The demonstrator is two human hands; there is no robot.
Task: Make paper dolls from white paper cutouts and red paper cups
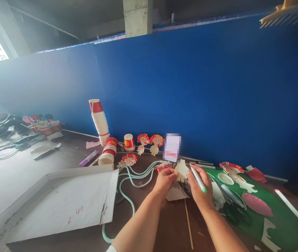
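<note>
The cutout [181, 170] is held up over the worktop [175, 227], between the two hands and in front of the person. The left hand [166, 180] pinches its near-left edge with thumb and fingers, probably to keep the thin sheet steady while leaving its face uncovered. The right hand [201, 192] is curled around a pen [199, 180], its green end angled down and back; the thumb seems to meet the cutout's other edge, though contact is hard to tell. Under them lie a paper scrap [177, 193] and a stick [188, 224]. Beyond, two fringed figures [150, 144] lean upright by the blue panel [203, 87], perhaps so that their faces stay in view, beside a blurred card [172, 147]. To the right, a green mat [265, 185] carries scissors [236, 212] and a pink disc [257, 204], seemingly within easy reach. To the left, pale cord [127, 196] loops beside a shallow box [107, 199], and a tall cup stack [101, 124] stands near the panel, likely nested to save room
</note>
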